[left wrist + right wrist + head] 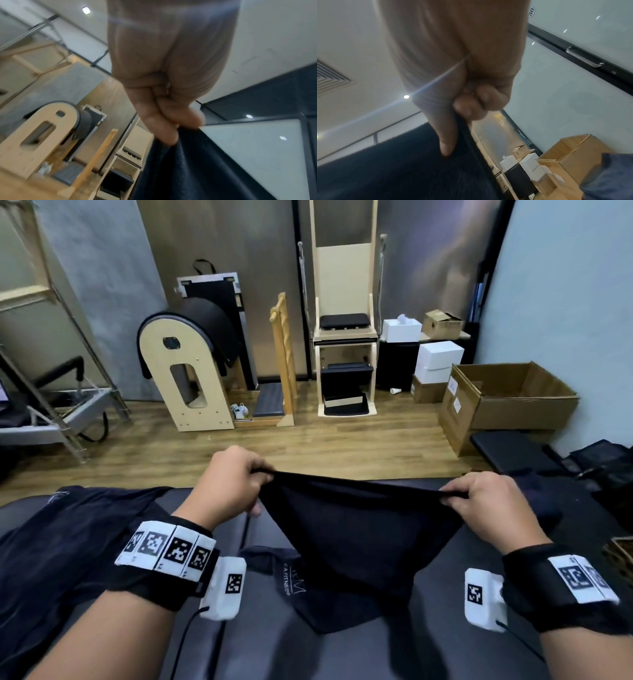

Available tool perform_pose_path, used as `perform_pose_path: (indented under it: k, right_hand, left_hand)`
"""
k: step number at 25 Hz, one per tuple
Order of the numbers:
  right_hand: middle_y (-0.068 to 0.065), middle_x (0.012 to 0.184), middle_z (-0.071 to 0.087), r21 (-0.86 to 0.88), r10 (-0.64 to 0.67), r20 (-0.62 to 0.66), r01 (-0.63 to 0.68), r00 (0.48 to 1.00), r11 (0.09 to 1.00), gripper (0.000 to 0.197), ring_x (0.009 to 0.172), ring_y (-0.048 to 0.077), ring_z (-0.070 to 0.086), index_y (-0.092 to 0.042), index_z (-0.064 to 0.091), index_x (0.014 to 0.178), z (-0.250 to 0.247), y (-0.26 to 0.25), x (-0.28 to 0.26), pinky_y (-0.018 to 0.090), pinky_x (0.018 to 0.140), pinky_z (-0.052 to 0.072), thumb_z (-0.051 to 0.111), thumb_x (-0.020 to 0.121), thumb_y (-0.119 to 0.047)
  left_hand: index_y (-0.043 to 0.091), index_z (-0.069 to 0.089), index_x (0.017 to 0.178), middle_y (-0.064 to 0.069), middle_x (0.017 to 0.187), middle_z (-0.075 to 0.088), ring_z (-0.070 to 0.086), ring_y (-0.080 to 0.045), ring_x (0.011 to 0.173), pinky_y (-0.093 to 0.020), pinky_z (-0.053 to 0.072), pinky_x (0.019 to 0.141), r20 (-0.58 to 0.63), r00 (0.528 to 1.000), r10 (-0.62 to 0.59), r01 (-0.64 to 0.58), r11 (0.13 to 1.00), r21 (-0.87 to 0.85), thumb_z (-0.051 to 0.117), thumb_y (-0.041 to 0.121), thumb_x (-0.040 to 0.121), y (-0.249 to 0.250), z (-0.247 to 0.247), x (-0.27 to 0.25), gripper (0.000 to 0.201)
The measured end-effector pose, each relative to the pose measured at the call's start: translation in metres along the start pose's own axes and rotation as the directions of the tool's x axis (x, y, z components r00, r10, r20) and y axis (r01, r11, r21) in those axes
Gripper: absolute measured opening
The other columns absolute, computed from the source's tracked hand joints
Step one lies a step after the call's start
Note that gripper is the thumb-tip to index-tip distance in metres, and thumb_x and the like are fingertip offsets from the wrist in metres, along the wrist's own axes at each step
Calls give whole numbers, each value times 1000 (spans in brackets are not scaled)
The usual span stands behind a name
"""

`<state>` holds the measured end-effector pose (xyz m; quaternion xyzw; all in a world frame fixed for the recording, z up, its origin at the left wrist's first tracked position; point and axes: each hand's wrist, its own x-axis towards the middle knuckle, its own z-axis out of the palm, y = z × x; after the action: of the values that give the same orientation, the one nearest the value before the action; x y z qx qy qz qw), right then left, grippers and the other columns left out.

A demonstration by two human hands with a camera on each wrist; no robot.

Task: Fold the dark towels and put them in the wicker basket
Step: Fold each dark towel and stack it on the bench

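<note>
A dark towel [356, 529] hangs stretched between both hands above a grey padded table [445, 642]. My left hand [236, 481] pinches its upper left corner, and my right hand [479, 498] pinches the upper right corner. Its lower end with white lettering lies on the table. The left wrist view has the fingers [164, 121] curled on the dark towel [188, 169]. In the right wrist view the thumb [447, 135] presses the towel [393, 169] against curled fingers. Another dark towel [61, 542] lies spread at the left. A corner of the wicker basket [621, 556] shows at the right edge.
Beyond the table is wooden floor with a wooden arched barrel [188, 371], a tall wooden chair frame [344, 337] and an open cardboard box [507, 398]. White boxes [436, 361] stand by the back wall. A metal frame [68, 405] stands at the far left.
</note>
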<state>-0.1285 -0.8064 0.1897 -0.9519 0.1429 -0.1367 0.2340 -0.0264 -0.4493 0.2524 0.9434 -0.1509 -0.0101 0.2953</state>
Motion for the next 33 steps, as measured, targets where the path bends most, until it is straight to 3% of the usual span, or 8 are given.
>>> perform_pose_path:
  k: [3, 8, 11, 14, 18, 22, 26, 33]
  right_hand:
    - [0, 53, 70, 127, 168, 198, -196, 966, 972, 22, 46, 16, 67, -27, 75, 91, 2, -7, 10, 21, 52, 52, 64, 93, -8]
    - [16, 66, 71, 415, 248, 375, -402, 893, 816, 25, 49, 27, 69, -1, 70, 86, 29, -10, 37, 27, 37, 50, 52, 93, 14]
    - [20, 75, 67, 517, 324, 344, -466, 881, 718, 26, 55, 21, 70, 1, 67, 83, 47, -18, 88, 28, 48, 59, 52, 90, 20]
    - [18, 91, 75, 605, 349, 34, -297, 937, 739, 31, 76, 23, 72, -14, 77, 76, 38, -47, 165, 33, 74, 62, 64, 85, 13]
    - [-5, 86, 76, 529, 196, -448, 82, 872, 845, 20, 87, 8, 71, -22, 82, 90, -37, -114, 229, 21, 82, 54, 68, 86, -8]
    - [-5, 90, 76, 482, 30, -594, 326, 804, 813, 18, 86, -2, 68, -15, 81, 94, -83, -142, 221, 12, 85, 52, 67, 87, -5]
    - [-1, 104, 77, 423, -38, -566, 330, 824, 844, 21, 103, 9, 70, -13, 81, 100, -71, -108, 176, 27, 102, 51, 68, 86, -4]
    - [0, 104, 78, 368, 38, -248, 58, 968, 928, 23, 105, 14, 70, -15, 82, 97, 13, 7, 31, 12, 92, 42, 72, 84, 1]
  left_hand:
    - [19, 75, 90, -12, 72, 74, 61, -23, 35, -23, 48, 39, 8, 1000, -28, 28, 999, -40, 65, 5, 90, -7, 5, 17, 17]
    - [7, 71, 82, -25, 69, 72, 73, -28, 60, -31, 59, 56, 48, 991, -125, 131, 978, -162, 61, -4, 89, -29, 26, 65, 17]
    - [13, 79, 88, -9, 86, 77, 71, -23, 87, -21, 46, 75, 7, 998, -67, 68, 997, -31, 70, 5, 84, -38, 26, 116, 13]
    - [15, 80, 91, -4, 96, 77, 68, -24, 100, -27, 50, 90, -107, 991, 85, -82, 996, 32, 66, 5, 84, -21, -8, 176, 19]
    - [8, 78, 96, -6, 110, 75, 66, -23, 109, -33, 46, 105, -504, 789, 350, -346, 932, 107, 61, 3, 83, 27, -99, 231, 22]
    - [3, 77, 98, -6, 113, 73, 65, -18, 110, -26, 43, 107, -681, 594, 429, -453, 877, 158, 61, 3, 83, 44, -147, 213, 22]
    - [4, 76, 101, -5, 118, 72, 65, -19, 111, -27, 43, 106, -612, 673, 416, -410, 898, 160, 64, 1, 85, 24, -111, 161, 20]
    - [8, 79, 92, -5, 110, 75, 69, -24, 105, -20, 42, 95, -363, 896, 257, -224, 966, 131, 72, -1, 80, -22, 39, 46, 17]
